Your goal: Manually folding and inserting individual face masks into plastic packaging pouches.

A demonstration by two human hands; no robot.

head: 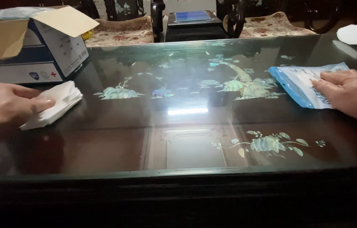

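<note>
A: Resting left hand (7,102) on white cloth stack (54,104), fingers pressed together flat, by the box (30,42).
B: Right hand (351,93)?
A: Fingers spread flat on blue packet (300,82), desk (187,139) right side.

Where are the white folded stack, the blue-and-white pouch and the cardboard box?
white folded stack (60,101), head view, on its top layer right of the left hand's fingers.
blue-and-white pouch (298,84), head view, on its flat face left of the right hand.
cardboard box (39,55), head view, on its front corner.
</note>
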